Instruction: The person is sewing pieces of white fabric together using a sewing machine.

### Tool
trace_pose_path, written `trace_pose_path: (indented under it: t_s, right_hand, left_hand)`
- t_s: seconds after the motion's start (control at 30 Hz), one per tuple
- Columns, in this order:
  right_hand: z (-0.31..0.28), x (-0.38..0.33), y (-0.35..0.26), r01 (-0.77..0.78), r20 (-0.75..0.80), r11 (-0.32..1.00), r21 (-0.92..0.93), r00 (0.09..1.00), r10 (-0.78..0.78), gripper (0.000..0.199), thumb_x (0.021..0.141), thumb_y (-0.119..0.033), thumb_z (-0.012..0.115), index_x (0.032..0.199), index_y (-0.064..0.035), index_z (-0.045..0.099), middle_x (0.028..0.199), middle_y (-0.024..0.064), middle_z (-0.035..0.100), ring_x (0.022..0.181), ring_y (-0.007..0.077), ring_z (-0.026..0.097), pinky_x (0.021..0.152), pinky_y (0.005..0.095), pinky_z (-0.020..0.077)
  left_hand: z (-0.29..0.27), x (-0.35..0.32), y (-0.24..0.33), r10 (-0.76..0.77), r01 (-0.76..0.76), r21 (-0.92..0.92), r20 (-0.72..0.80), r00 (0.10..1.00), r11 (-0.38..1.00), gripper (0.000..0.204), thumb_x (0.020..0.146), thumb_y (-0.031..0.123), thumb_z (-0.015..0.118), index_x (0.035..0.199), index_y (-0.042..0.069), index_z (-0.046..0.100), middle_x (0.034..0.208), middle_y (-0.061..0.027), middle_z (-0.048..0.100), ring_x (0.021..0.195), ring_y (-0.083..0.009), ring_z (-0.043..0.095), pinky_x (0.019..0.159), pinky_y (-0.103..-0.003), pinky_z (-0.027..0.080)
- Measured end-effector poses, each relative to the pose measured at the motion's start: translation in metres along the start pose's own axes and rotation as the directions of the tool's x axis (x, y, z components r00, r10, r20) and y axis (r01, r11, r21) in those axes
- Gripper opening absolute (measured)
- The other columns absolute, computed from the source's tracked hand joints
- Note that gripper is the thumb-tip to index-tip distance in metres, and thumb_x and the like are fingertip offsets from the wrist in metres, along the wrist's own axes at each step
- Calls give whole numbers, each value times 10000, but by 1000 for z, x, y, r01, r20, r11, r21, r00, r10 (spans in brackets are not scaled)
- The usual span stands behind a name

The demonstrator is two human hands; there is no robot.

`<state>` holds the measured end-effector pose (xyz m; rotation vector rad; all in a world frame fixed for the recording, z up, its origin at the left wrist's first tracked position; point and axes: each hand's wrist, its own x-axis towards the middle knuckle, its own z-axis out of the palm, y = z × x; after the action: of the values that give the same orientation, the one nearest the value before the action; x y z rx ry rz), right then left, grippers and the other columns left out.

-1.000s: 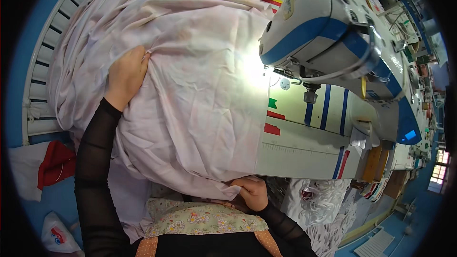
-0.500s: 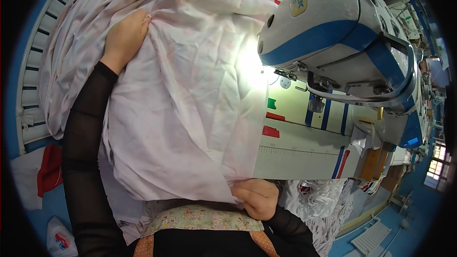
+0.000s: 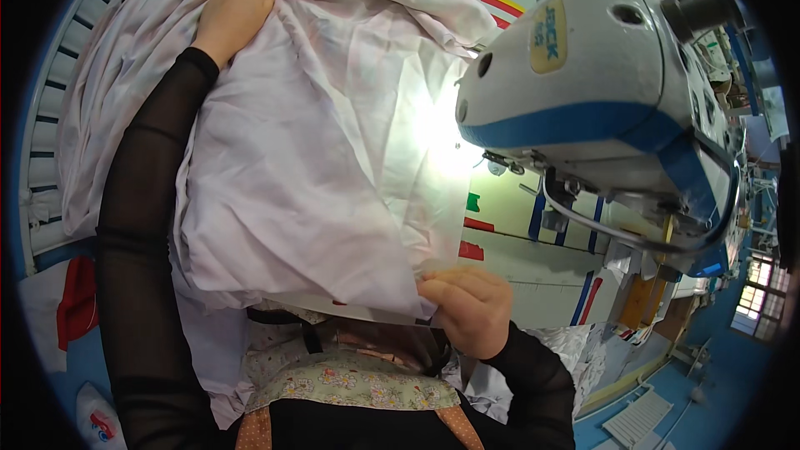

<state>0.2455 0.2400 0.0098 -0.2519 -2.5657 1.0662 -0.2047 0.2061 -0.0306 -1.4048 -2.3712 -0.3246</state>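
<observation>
A large pale pinkish-white fabric [image 3: 275,183] spreads over the sewing table in loose folds. At its far left part, my left hand [image 3: 237,17] is closed on a gathered fold, arm stretched forward. Close to my body, my right hand [image 3: 471,308] pinches the near right corner of the fabric. Between the two hands the cloth's right edge runs past the lit needle area of a white and blue sewing machine [image 3: 575,67]. The lamp's glare hides the exact spot where fabric and needle meet.
A white slatted rack [image 3: 42,150] borders the fabric at left. Coloured tape strips [image 3: 471,250] mark the table right of the cloth. White fabric scraps [image 3: 575,350] hang below the table at right. A red and white cloth [image 3: 77,300] and a plastic bag [image 3: 100,421] lie lower left.
My left hand has moved farther forward with its fold. My right hand has lifted the near corner forward and slightly right, uncovering the table's front edge. The head view has shifted a little.
</observation>
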Motion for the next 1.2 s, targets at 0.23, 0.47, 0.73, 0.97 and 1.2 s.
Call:
trace_pose_path:
  t_s: [0.23,0.47,0.73,0.97,1.2]
  right_hand:
    - [-14,36,20,-21,38,999,-37,999,23,288,598,50,583,860,-44,656,802,116,665,737,312,636,671,375,503]
    - [-8,44,31,-83,-84,992,-99,994,75,242,668,46,529,868,-27,645,787,151,617,750,336,596,706,375,467]
    - [0,50,37,-153,-129,987,-53,981,145,35,815,-36,623,830,-8,636,691,150,575,672,312,584,621,367,442]
    - [17,76,-15,248,-37,885,-395,958,-285,171,771,2,615,937,-38,616,805,161,611,783,359,599,662,425,466]
    - [54,79,-132,448,24,783,-431,873,-487,276,734,37,578,998,-30,618,871,151,634,844,364,591,742,417,462]
  left_hand:
    - [15,18,-34,-30,28,-55,-38,999,998,306,930,333,519,908,34,577,873,-204,637,826,-403,606,702,-485,470]
    - [-90,-25,-90,-115,342,-856,323,939,389,316,932,342,570,1004,44,645,783,23,593,735,-54,562,639,-224,442]
    - [-298,-191,-118,-488,-16,-873,-289,823,488,185,965,150,543,1037,20,654,832,25,614,738,-41,538,661,-193,428]
    - [-391,-325,-45,-512,-27,-743,-487,708,669,134,964,58,517,974,-4,635,837,-23,629,718,-91,589,634,-236,480]
    - [-392,-398,-4,-254,-69,-440,-630,734,895,154,816,-94,593,915,12,644,845,-77,683,713,-166,646,654,-256,506]
